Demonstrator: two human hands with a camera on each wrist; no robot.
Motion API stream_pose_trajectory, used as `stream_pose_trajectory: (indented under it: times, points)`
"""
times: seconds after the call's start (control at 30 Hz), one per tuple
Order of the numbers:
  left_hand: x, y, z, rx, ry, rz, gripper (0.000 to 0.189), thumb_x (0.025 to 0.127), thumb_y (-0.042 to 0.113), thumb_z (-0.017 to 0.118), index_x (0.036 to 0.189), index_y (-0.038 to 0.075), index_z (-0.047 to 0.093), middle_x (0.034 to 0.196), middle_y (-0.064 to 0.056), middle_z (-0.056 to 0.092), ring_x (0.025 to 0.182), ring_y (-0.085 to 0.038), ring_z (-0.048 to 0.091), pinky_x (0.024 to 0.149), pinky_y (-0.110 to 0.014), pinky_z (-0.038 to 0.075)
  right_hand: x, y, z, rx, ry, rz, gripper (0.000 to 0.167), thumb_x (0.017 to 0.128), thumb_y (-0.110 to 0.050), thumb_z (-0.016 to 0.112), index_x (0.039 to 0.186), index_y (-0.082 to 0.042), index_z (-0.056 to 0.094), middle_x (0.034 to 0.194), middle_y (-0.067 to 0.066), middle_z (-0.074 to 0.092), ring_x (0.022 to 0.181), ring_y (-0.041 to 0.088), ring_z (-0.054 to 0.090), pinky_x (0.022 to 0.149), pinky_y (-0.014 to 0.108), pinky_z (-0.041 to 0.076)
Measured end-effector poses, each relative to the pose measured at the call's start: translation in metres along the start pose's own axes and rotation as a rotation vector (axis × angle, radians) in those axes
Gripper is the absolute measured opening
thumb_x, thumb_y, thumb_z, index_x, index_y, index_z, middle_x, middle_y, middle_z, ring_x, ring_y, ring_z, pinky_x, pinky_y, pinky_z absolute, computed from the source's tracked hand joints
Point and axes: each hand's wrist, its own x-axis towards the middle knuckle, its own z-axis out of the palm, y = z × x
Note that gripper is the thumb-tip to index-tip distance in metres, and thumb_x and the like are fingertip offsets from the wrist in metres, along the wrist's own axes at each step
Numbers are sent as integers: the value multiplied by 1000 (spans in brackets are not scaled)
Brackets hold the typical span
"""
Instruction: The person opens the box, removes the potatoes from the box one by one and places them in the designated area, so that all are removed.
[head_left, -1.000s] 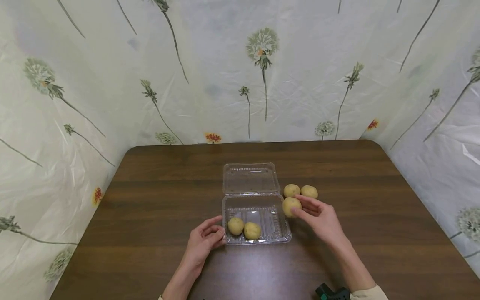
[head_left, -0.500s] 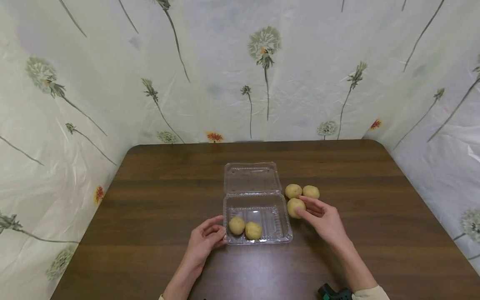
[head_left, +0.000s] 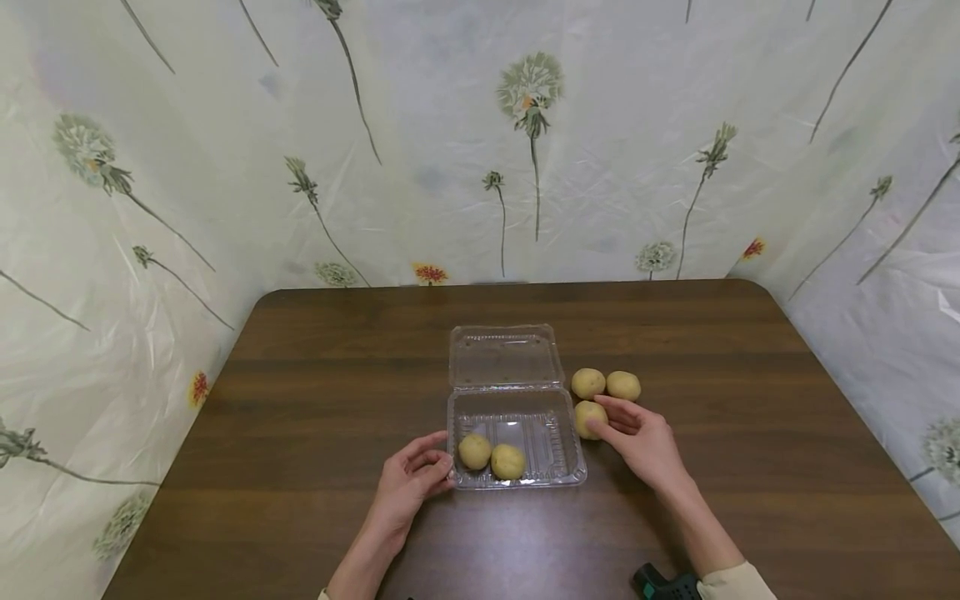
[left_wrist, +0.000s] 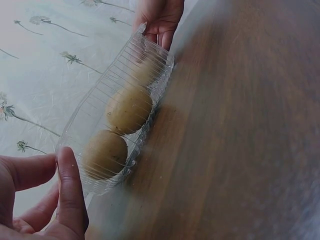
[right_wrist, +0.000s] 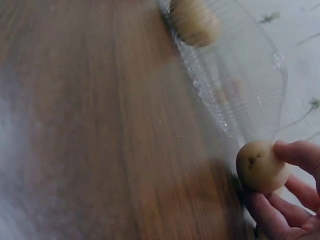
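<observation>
A clear plastic clamshell container [head_left: 543,433] lies with its lid [head_left: 504,358] folded back, away from me. Inside, at the front left, sit two potatoes, a rounder one [head_left: 474,452] and one beside it [head_left: 508,462]. My left hand [head_left: 405,483] pinches the container's left rim between thumb and finger. Just outside the right wall, my right hand [head_left: 647,442] holds a third potato [right_wrist: 260,167] between thumb and fingers, low over the table. Dark spots mark its skin in the right wrist view. Right behind it rest two more potatoes, a left one [head_left: 588,383] and a right one [head_left: 624,385].
The brown wood-grain table [head_left: 337,375] has rounded far corners. A pale curtain with a dandelion print [head_left: 420,150] hangs behind it and along both sides. A black device [head_left: 660,583] shows beside the right sleeve at the bottom edge.
My right hand, with the potato, has shifted slightly right, away from the container wall, and then a little toward me. The left hand keeps its hold on the rim.
</observation>
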Motion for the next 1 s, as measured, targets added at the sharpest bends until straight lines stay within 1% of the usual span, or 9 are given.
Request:
stream_pose_trajectory:
  times: [0.17, 0.27, 0.53, 0.83, 1.0]
  points:
    - [0, -1, 0, -1, -2, 5, 46, 91, 1, 68, 133, -7, 52, 93, -8, 61, 79, -14, 62, 76, -30, 58, 2, 1, 0, -14, 6, 10, 53, 87, -39, 75, 129, -9, 63, 122, 15, 65, 108, 29, 64, 78, 16, 51]
    - [0, -1, -1, 0, -2, 6, 46, 91, 1, 68, 133, -7, 52, 93, -8, 61, 80, -14, 62, 77, -30, 58, 2, 1, 0, -37, 12, -2, 53, 86, -39, 75, 128, -9, 63, 121, 15, 66, 107, 29, 64, 77, 16, 52]
    - [0, -2, -2, -5, -2, 2, 46, 91, 1, 68, 133, -7, 52, 93, -8, 61, 79, -14, 63, 76, -30, 58, 2, -1, 3, -45, 17, -24, 50, 87, -34, 76, 126, -8, 63, 119, 14, 67, 106, 28, 65, 77, 16, 51]
    - [0, -1, -1, 2, 1, -13, 46, 91, 1, 68, 133, -5, 52, 94, -8, 61, 79, -15, 63, 76, -30, 58, 2, -1, 1, -116, 43, -7, 51, 87, -40, 74, 127, -9, 65, 118, 11, 68, 106, 26, 65, 79, 18, 49]
    - [0, -1, -1, -5, 2, -11, 46, 91, 1, 68, 133, -6, 53, 93, -8, 61, 79, -14, 63, 76, -30, 58, 3, 0, 1, -100, 58, 9, 51, 87, -39, 75, 126, -8, 65, 116, 11, 68, 105, 26, 66, 76, 16, 50]
